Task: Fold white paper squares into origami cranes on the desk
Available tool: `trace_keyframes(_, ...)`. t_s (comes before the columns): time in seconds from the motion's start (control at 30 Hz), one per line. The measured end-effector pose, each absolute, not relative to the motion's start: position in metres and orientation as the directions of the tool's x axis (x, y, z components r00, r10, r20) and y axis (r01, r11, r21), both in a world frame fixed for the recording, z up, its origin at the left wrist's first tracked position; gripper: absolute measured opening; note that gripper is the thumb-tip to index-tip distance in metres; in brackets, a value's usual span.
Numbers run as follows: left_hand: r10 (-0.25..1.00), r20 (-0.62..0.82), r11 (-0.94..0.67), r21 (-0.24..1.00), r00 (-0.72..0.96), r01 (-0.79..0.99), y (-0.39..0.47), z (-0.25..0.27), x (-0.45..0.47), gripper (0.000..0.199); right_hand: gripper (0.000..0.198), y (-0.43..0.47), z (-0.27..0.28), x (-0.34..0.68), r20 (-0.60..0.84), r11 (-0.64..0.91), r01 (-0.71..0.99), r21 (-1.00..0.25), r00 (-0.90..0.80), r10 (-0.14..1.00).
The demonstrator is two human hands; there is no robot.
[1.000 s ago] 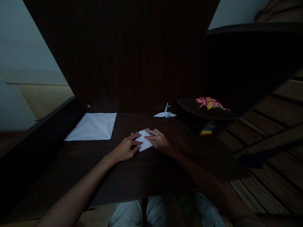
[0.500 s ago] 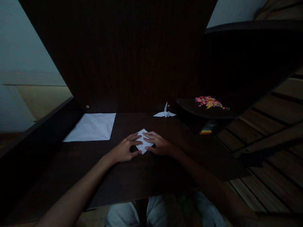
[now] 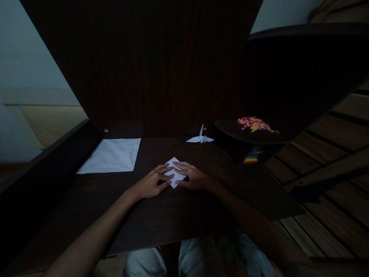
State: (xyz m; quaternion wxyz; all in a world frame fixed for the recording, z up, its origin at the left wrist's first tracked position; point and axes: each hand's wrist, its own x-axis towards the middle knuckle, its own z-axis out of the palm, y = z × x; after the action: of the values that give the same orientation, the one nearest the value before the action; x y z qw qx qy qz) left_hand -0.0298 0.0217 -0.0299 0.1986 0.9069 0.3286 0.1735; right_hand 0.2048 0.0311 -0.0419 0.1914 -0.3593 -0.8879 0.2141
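We judged the main risk to be a skewed crease: the small white folded paper square (image 3: 174, 174) lay on a smooth dark wooden bench (image 3: 161, 215), and if one hand pressed harder than the other the piece could slide or turn, so the layers would part and the fold would land off its line. The light was dim as well, so an edge set slightly wrong could go unseen.

The paper sat diamond-wise, one corner pointing away from us and one toward us, flat on the bench and folded into several layers; we could not make out the individual creases. It lay in front of the small white paper crane (image 3: 200, 139) that stood at the back of the bench, and nearer to us than that crane.

Our left hand (image 3: 151, 184) and right hand (image 3: 192, 177) were close together, fingers spread and pressing down on the paper from either side, fingertips nearly meeting over its middle; neither hand was closed around it.

To the left of the crane lay a large creased white sheet of paper (image 3: 111, 155), flat. To the crane's right, a heap of small pink and yellow pieces (image 3: 253, 124) rested on a dark rounded shelf (image 3: 230, 130).
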Motion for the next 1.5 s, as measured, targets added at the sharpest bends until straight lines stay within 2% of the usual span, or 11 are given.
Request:
trace_keyframes(0.13, 0.652, 0.211, -0.725, 0.454, 0.728, 0.518, 0.023, -0.031, -0.030, 0.033, 0.055, 0.031, -0.039, 0.206, 0.232, 0.679, 0.532, -0.506, -0.674, 0.701)
trace_keyframes(0.33, 0.644, 0.248, -0.746, 0.412, 0.724, 0.522, 0.025, -0.032, -0.030, 0.028, 0.035, 0.034, -0.039, 0.207, 0.328, 0.730, 0.519, -0.446, -0.664, 0.672)
trace_keyframes(0.57, 0.615, 0.290, -0.768, 0.434, 0.733, 0.472, 0.027, -0.034, -0.031, 0.028, 0.026, 0.040, -0.050, 0.209, 0.406, 0.782, 0.458, -0.422, -0.676, 0.615)
trace_keyframes(0.77, 0.612, 0.285, -0.773, 0.413, 0.738, 0.481, 0.022, -0.029, -0.030, 0.036, 0.027, 0.039, -0.044, 0.207, 0.423, 0.788, 0.446, -0.424, -0.673, 0.607)
trace_keyframes(1.13, 0.622, 0.357, -0.768, 0.453, 0.697, 0.454, 0.021, -0.029, -0.029, 0.028, 0.027, 0.040, -0.042, 0.207, 0.438, 0.798, 0.433, -0.420, -0.673, 0.596)
trace_keyframes(1.5, 0.579, 0.414, -0.806, 0.422, 0.702, 0.416, 0.026, -0.035, -0.029, 0.023, 0.026, 0.042, -0.045, 0.207, 0.479, 0.820, 0.381, -0.428, -0.674, 0.563)
